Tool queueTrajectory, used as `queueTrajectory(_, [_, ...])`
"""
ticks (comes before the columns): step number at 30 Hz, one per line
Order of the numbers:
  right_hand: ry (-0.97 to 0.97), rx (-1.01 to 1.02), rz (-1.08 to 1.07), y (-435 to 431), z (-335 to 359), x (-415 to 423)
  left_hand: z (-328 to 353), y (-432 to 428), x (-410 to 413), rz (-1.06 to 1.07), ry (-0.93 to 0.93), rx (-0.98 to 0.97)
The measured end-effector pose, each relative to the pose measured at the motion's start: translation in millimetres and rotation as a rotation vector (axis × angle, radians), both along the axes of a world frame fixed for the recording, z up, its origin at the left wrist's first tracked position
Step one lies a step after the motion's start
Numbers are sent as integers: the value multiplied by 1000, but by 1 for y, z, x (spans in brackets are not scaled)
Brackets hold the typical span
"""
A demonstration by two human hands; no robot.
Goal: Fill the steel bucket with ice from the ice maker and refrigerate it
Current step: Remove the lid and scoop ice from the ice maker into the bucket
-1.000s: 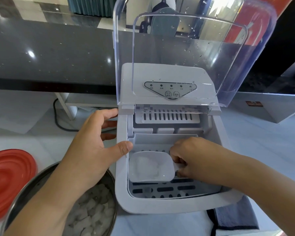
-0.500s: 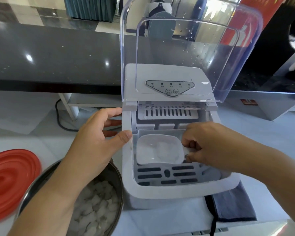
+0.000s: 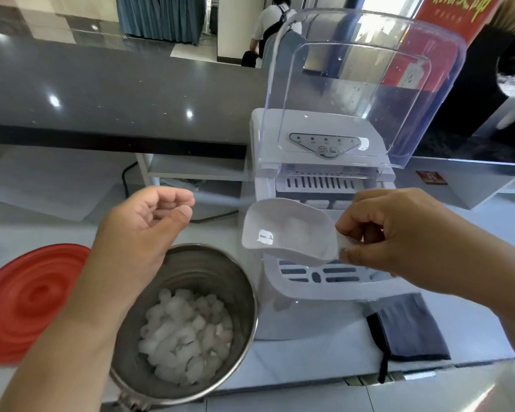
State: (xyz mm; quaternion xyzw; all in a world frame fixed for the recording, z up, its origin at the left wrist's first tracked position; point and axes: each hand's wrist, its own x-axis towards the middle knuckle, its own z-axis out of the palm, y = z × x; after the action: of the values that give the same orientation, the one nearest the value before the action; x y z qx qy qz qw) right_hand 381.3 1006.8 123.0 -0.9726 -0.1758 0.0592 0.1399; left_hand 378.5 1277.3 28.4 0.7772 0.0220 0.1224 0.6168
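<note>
White counter (image 3: 309,361), scoop (image 3: 289,230) extends left from right hand (image 3: 399,233) grip

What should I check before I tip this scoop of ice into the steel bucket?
1. Grip: right hand pinches the scoop by its handle. Ok.
2. Load: ice shows inside the scoop. Ok.
3. Position: scoop hangs over the ice maker, right of the bucket rim. Not ok.
4. Room: bucket looks under half full. Ok.
5. Clear mouth: left hand holds nothing, but its forearm crosses the bucket's left side. Not ok.
6. Red lid lies off to the bucket's left. Ok.
</note>
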Motion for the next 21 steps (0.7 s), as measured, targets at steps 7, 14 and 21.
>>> queueTrajectory(7, [17, -102, 84, 56, -12, -27, 8, 25, -21, 33, -3, 25])
queueTrajectory(14, [18, -344, 146, 112, -38, -49, 6, 49, -33, 33, -2, 29])
queueTrajectory(21, [-14, -498, 175, 137, -55, -51, 4, 59, -39, -11, -16, 51])
